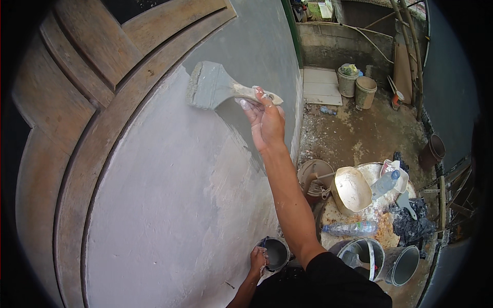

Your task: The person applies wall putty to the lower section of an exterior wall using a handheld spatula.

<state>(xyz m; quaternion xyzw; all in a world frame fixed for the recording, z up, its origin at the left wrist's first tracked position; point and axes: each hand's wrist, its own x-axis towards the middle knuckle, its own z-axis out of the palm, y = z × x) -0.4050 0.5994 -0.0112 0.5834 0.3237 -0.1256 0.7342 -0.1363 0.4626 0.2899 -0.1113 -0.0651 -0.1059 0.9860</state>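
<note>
Black sleeve [344, 282] covers my upper arm, nearest my eyes and well right of the curved wooden frame [134, 92]. Just right of that frame, over the wall [169, 195], I grip a wide brush [218, 84], my right hand [268, 123] closed round its pale handle [242, 91]. Its bristles [194, 86] point left, toward the frame; the long axis runs crosswise, the handle end tipping slightly downward. Farther right of the frame and lower, my left hand [259, 258] is closed at the edge of a dark pot [285, 246] holding grey paint [275, 254].
</note>
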